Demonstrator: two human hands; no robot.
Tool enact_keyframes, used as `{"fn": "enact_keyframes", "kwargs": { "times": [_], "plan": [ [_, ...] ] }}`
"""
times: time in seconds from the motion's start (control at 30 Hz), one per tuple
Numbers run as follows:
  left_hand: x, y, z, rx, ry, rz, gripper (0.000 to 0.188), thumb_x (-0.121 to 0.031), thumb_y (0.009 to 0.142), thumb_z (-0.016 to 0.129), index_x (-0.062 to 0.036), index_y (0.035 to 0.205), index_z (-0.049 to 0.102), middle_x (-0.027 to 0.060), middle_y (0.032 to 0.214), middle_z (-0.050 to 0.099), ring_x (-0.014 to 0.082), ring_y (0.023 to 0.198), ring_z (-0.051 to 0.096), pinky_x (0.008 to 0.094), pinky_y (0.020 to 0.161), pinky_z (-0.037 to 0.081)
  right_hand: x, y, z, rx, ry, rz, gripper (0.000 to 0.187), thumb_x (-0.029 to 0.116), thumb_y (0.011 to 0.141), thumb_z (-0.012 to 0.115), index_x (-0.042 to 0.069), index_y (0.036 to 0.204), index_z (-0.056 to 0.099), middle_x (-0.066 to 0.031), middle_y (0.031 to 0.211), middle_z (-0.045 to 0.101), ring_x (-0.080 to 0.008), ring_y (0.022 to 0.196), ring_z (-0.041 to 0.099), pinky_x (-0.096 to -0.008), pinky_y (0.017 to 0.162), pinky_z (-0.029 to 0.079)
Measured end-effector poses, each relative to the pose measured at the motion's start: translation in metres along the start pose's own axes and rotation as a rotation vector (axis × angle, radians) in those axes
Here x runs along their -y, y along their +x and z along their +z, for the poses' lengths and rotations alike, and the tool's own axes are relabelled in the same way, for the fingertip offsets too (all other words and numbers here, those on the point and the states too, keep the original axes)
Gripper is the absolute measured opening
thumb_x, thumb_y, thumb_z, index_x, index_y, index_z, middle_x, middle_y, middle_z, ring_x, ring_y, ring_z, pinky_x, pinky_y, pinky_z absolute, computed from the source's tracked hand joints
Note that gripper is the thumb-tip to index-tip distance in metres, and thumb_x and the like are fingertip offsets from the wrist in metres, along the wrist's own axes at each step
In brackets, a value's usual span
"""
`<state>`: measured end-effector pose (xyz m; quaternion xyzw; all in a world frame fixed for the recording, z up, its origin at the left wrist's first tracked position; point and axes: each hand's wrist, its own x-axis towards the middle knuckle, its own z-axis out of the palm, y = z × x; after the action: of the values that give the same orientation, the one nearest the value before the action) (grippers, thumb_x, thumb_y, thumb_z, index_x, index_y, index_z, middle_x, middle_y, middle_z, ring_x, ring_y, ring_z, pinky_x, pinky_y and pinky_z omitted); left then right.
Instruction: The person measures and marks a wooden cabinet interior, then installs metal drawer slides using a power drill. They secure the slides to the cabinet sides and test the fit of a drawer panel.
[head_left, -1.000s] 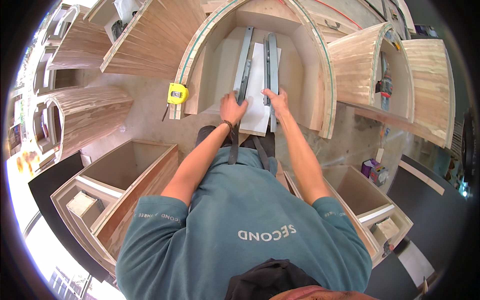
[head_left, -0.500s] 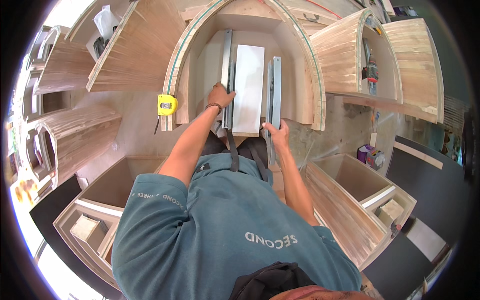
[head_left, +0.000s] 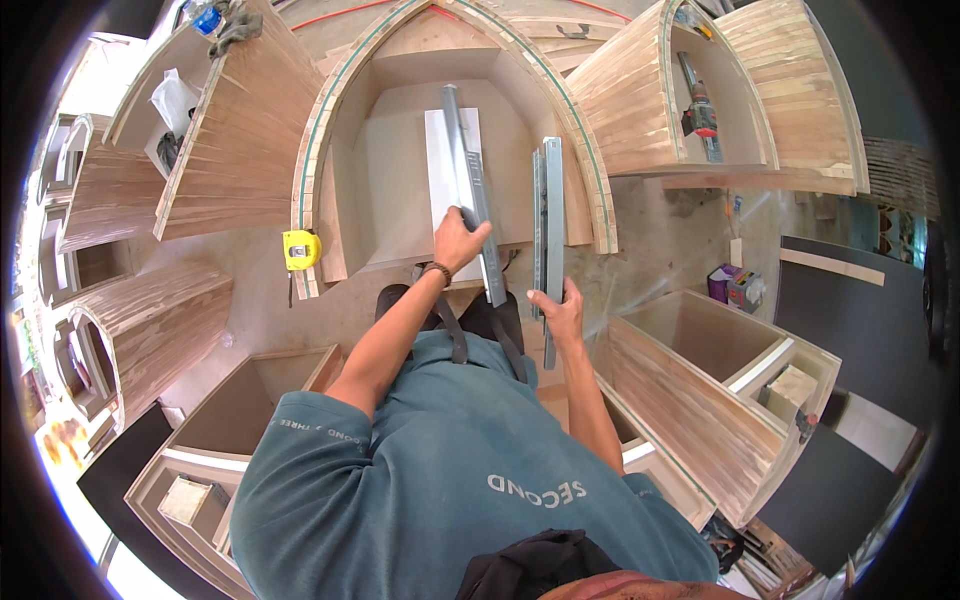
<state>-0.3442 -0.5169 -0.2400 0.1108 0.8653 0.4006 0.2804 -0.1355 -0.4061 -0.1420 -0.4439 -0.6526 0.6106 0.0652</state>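
Observation:
My left hand [head_left: 462,243] is closed round a long metal drawer slide [head_left: 472,190], which slants across a white board [head_left: 441,160]. Another pair of metal drawer slides [head_left: 549,220] is gripped by my right hand [head_left: 560,307] near its lower part, to the right of the board. The board lies inside an arched wooden cabinet shell [head_left: 390,110] with a pale inner lining and a green line along its rim. Part of the board is hidden behind the left slide and my hand.
A yellow tape measure [head_left: 300,250] rests on the shell's left rim end. Wooden cabinets [head_left: 225,130] stand on both sides. A red drill [head_left: 702,118] lies inside the arched cabinet at the right. A purple box [head_left: 722,283] sits on the floor.
The left slide has moved right relative to the white board and now crosses over it at a slant. My right hand has drawn its slides lower. The view has shifted too.

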Motion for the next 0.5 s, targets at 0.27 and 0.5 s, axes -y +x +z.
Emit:
{"fn": "enact_keyframes", "kwargs": {
  "times": [0.27, 0.5],
  "plan": [
    [-0.032, 0.015, 0.085, -0.006, 0.09, -0.047, 0.071, -0.043, 0.076, 0.072, 0.0105, 0.116, 0.047, 0.0327, 0.114, 0.06, 0.0467, 0.099, 0.064, 0.0505, 0.087, 0.054, 0.021, -0.005, -0.024, 0.012, -0.062, -0.044, 0.042, 0.02, 0.074, 0.083, -0.004, 0.102, 0.064, -0.0088, 0.086, 0.068, -0.0141, 0.076, 0.061, -0.0312, 0.07, 0.051],
    [-0.028, 0.037, 0.115, -0.034, 0.214, -0.102, 0.072, -0.037, 0.076, 0.077, 0.0089, 0.119, 0.042, 0.0278, 0.115, 0.054, 0.044, 0.094, 0.067, 0.0478, 0.081, 0.058, 0.019, -0.001, -0.038, 0.048, -0.127, -0.008, 0.047, 0.022, 0.072, 0.084, -0.007, 0.105, 0.065, -0.0103, 0.088, 0.069, -0.0168, 0.078, 0.063, -0.0328, 0.073, 0.053]
  ]
}}
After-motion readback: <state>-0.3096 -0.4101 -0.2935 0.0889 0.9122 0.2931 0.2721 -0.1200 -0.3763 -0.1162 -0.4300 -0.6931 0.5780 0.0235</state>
